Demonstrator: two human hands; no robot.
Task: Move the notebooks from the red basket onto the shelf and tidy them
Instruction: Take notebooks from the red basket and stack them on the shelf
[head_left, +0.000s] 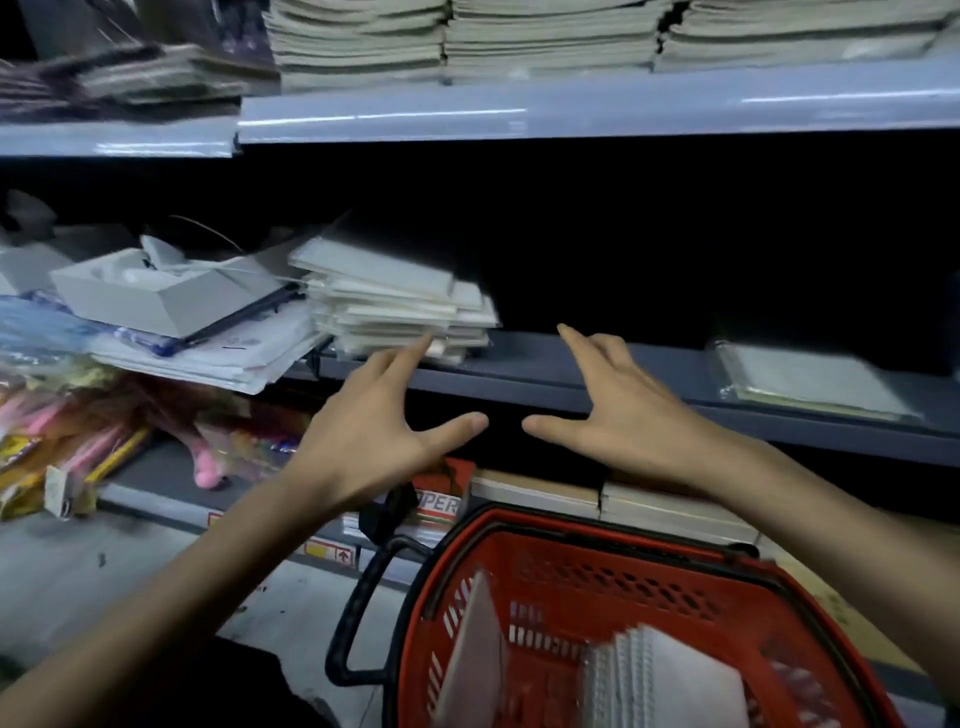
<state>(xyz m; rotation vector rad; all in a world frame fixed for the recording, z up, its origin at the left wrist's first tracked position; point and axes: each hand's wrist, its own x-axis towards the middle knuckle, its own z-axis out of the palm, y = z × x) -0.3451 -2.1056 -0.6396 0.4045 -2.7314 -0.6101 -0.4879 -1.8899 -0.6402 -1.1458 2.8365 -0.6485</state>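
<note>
Your left hand (384, 421) is spread and holds nothing; its forefinger reaches the front of the untidy notebook stack (400, 301) on the shelf (524, 376), though the blur hides whether it touches. Your right hand (623, 410), also spread and holding nothing, hovers over the shelf edge just right of that stack. Below your wrists, the red basket (597, 582) holds spiral notebooks (675, 680) and one grey notebook (475, 660) leaning against its left wall.

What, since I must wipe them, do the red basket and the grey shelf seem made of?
Red slotted basket: likely moulded plastic, slightly glossy, given its perforated walls. Grey flat shelf: probably painted metal, smooth, judging by its thin straight edge.
</note>
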